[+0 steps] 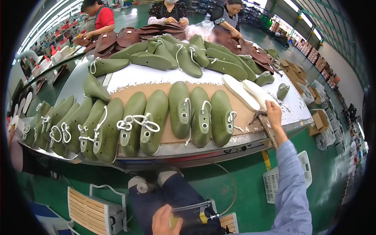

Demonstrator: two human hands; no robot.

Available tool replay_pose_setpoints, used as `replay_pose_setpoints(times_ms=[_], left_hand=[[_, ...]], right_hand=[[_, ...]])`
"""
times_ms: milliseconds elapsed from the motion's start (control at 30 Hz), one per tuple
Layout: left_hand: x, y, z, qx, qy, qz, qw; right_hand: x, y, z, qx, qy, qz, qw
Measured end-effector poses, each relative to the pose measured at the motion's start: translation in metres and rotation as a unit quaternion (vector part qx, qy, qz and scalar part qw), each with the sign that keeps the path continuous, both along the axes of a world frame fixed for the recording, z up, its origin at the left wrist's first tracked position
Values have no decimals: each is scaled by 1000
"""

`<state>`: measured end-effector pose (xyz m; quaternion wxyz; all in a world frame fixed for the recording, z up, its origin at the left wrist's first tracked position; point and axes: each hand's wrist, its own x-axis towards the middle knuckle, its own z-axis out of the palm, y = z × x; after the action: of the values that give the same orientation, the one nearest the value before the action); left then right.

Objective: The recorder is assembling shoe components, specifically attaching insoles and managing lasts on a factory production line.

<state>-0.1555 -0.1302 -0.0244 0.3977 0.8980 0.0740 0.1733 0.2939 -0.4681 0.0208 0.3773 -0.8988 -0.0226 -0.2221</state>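
My right hand reaches over the right part of the table, its fingers closed on the near end of a white insole. A second white insole lies alongside it. Just below that hand rests a hammer, its handle running toward the table's edge beside my wrist. My left hand is low over my lap, fingers curled around something yellowish that I cannot make out. Green shoe lasts with white cords stand in a row along the near edge. More green lasts are heaped behind them.
Brown leather pieces are piled at the table's far side, where three people work. An air hose with a yellow fitting lies by my lap. A slatted chair stands at left, a white basket at right.
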Motion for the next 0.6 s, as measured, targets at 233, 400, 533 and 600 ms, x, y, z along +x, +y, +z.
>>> replay_pose_setpoints(times_ms=[233,400,533,600], left_hand=[[-20,-1,-5,-24,84,81,993],[-21,-3,-7,-55,148,92,983],[-5,-2,-6,-46,165,44,984],[2,-2,-4,-46,171,35,984]], right_hand=[[111,-101,-47,-251,74,-82,962],[145,-126,-39,-122,180,2,976],[135,-118,-23,-248,138,-14,959],[114,-88,-4,-304,124,-21,944]])
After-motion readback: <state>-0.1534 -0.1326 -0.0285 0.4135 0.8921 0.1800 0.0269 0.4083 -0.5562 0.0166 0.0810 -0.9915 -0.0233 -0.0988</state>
